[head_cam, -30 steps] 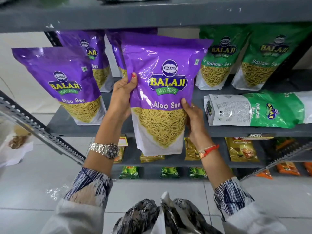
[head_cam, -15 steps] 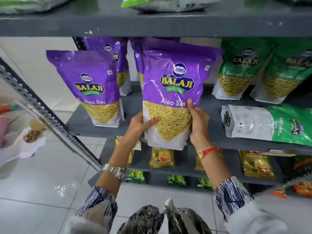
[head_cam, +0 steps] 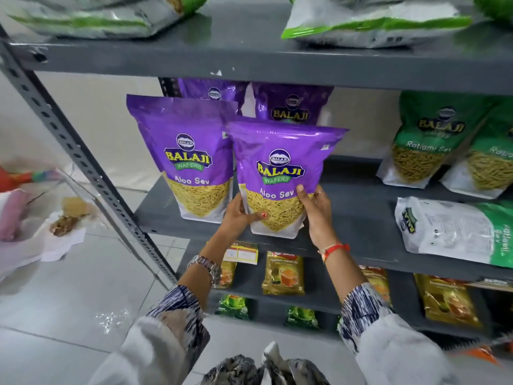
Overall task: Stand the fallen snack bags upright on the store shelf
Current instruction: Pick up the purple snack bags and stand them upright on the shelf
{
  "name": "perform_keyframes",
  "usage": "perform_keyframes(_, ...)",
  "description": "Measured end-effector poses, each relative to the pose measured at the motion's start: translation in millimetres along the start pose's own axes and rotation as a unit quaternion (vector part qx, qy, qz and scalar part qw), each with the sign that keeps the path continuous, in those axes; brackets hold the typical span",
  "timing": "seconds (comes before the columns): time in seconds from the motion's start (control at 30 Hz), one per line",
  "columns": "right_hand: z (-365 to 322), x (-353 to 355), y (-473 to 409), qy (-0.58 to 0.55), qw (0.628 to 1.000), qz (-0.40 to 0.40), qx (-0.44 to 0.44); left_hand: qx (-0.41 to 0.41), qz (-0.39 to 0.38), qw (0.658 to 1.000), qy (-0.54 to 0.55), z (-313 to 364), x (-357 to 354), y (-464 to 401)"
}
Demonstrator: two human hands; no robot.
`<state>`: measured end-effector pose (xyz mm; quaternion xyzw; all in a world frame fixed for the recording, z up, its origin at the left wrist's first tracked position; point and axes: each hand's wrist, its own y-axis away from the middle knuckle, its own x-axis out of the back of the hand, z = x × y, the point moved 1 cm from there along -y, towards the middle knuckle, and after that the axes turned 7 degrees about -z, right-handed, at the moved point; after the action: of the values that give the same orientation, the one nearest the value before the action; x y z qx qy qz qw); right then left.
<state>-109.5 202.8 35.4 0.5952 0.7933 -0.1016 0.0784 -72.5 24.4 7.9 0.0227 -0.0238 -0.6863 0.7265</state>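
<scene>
A purple Aloo Sev bag [head_cam: 280, 168] stands upright at the front edge of the grey middle shelf [head_cam: 358, 218]. My left hand [head_cam: 240, 215] grips its lower left side, thumb across the front. My right hand [head_cam: 316, 212] holds its lower right edge. Another purple bag [head_cam: 188, 159] stands upright just to its left, and two more purple bags [head_cam: 291, 107] stand behind. A green Ratlami Sev bag [head_cam: 455, 232] lies flat on its side at the shelf's right. Two green bags [head_cam: 427, 137] stand upright at the back right.
The top shelf [head_cam: 249, 59] carries fallen green-and-white bags [head_cam: 372, 20]. Lower shelves hold small yellow tea packets [head_cam: 283, 273] and green packets [head_cam: 233, 307]. A slotted grey upright [head_cam: 80, 157] runs diagonally on the left. Tiled floor [head_cam: 55, 315] lies beyond, with litter.
The held purple bag came down from mid-air and now rests upright on the shelf. Both hands slid down to its lower sides. The view tilted upward, revealing the top shelf.
</scene>
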Motion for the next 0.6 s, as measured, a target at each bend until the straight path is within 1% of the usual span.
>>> perform_keyframes(0.1,10,-4,-2,0.0,1.0,0.01,-0.002,0.009,-0.002,1.0,-0.019,-2,9,-9)
perform_keyframes(0.23,10,-11,-6,0.001,1.0,0.026,-0.007,-0.008,-0.006,1.0,-0.018,0,11,-19)
perform_keyframes(0.37,7,-12,-4,0.003,0.999,0.042,-0.012,-0.007,0.006,1.0,-0.017,-3,12,-21)
perform_keyframes(0.5,10,-2,9,-0.003,0.997,0.072,0.001,-0.021,0.039,0.999,-0.025,-8,8,-17)
perform_keyframes(0.6,14,16,22,-0.002,0.99,0.14,0.013,-0.059,0.087,0.994,0.004,-16,1,-11)
